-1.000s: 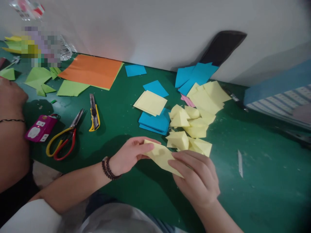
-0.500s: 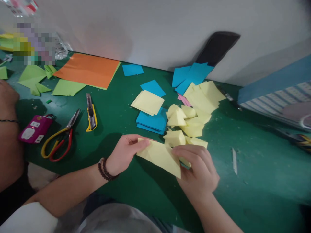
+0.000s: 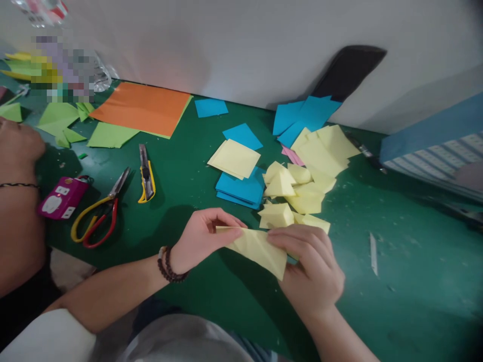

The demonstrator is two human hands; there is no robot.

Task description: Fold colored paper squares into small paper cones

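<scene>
Between my two hands is a creased sheet of pale yellow paper [image 3: 260, 247], held above the green table. My left hand [image 3: 202, 236], with a dark bead bracelet at the wrist, pinches its left end between thumb and fingers. On the right end, my right hand [image 3: 311, 261] grips the sheet with bent fingers; its thumb is mostly hidden. Just beyond lie folded yellow paper pieces [image 3: 279, 182], a stack of blue paper [image 3: 241, 188] and some flat yellow squares [image 3: 234, 159].
Left of my hands lie scissors [image 3: 100, 216], a yellow utility knife [image 3: 146, 176] and a magenta box [image 3: 64, 197]. A co-worker's arm [image 3: 20, 211] rests at the far left. Orange paper [image 3: 143, 108] lies near the white partition [image 3: 234, 45]; a thin blade [image 3: 373, 254] lies right.
The yellow sheet is tilted and bent more, showing a narrower face and more creases. My fingers have shifted slightly along its upper edge. The whole view has moved a little.
</scene>
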